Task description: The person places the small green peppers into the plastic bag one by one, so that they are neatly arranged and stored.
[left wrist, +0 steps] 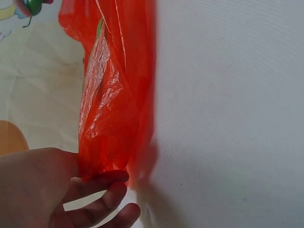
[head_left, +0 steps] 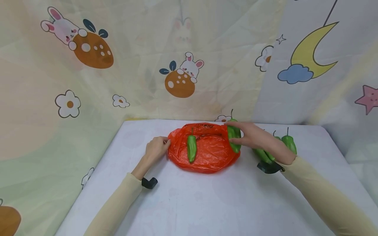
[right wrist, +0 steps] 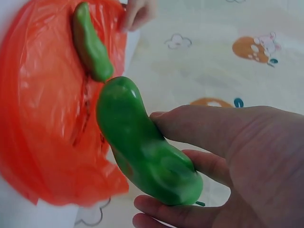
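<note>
Head view: my right hand (head_left: 251, 133) holds a plump, glossy green pepper (head_left: 234, 134). Caution: a loosened grip could drop it outside the crumpled red plastic bag (head_left: 211, 160), onto the white table (head_left: 189, 203). The pepper stands stem-up between thumb and fingers, at the bag's right edge. A slender green pepper (head_left: 192, 149) lies at the bag, nearer my left hand (head_left: 156, 147); whether inside or on top, I cannot tell.

Left wrist view: my left hand pinches the bag's edge. Caution: a hard pull could tear the thin film or shift the slender pepper.

Right wrist view: caution, the smooth skin could rotate the plump pepper in my grip. Its stem end sits by my fingers, its blunt tip points bagward.
</note>
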Action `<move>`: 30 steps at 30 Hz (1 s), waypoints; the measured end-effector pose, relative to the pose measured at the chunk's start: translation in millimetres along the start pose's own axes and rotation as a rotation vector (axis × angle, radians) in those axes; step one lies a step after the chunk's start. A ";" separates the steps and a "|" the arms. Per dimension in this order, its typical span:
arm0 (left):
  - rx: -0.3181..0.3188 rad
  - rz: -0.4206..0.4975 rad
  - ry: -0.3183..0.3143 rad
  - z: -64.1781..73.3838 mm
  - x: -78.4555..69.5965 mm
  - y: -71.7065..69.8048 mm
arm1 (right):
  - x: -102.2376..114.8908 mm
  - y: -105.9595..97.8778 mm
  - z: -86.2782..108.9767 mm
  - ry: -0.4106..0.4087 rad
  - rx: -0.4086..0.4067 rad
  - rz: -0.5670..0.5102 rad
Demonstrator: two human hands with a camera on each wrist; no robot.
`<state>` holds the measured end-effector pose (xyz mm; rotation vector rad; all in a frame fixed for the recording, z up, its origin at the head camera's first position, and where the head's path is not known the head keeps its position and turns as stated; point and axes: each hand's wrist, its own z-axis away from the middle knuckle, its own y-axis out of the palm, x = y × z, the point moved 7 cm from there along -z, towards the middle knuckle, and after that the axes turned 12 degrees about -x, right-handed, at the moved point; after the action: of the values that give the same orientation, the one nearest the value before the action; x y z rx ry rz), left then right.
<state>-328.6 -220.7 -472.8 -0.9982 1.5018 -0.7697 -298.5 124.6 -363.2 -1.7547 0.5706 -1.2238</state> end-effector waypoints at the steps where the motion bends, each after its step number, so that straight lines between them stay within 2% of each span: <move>1: -0.003 -0.003 0.001 -0.1 0.2 0.0 | 2.2 2.9 -1.4 -0.002 0.004 -0.007; 7: -0.007 -0.005 0.009 -1.1 1.8 -0.2 | 13.5 21.7 -13.3 -0.010 0.046 -0.031; 17: -0.007 0.002 0.002 -1.2 2.9 -1.2 | 24.2 62.3 -28.8 -0.060 0.100 -0.006; 24: 0.007 0.014 -0.017 -0.2 4.4 -0.3 | 23.2 91.3 -42.2 0.029 0.161 -0.022; 30: 0.007 0.013 -0.018 0.0 5.2 1.5 | 23.9 113.6 -51.6 0.049 0.177 -0.021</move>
<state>-329.0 -224.8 -476.3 -0.9869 1.4880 -0.7549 -322.6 29.1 -443.6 -1.5901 0.4579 -1.2944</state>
